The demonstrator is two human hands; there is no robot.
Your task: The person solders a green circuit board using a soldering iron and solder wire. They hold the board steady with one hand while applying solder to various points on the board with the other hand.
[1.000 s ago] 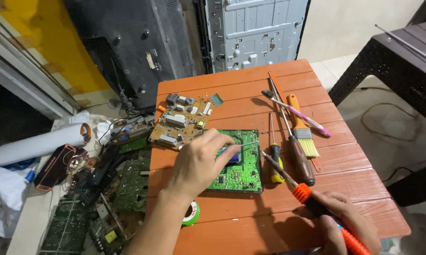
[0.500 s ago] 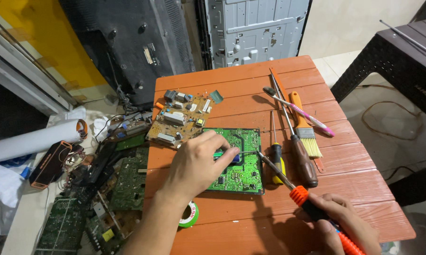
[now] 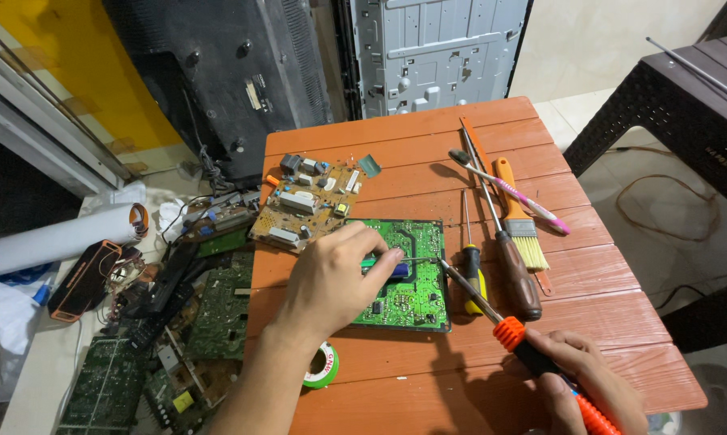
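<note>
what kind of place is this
Probably a small electronics repair spot, perhaps at home: a green circuit board being worked with a soldering iron on an orange table, loose boards on the floor, opened TV panels behind.

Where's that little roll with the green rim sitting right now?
The green-rimmed roll lies on the orange table near its front left edge, just below the green circuit board and beside the left forearm.

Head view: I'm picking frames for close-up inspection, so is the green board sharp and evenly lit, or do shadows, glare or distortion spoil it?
Head view: the green circuit board is fairly sharp and softly lit, with no strong glare; the left hand covers part of it and shades the orange table below; straight edges bow slightly toward the corners.
</note>
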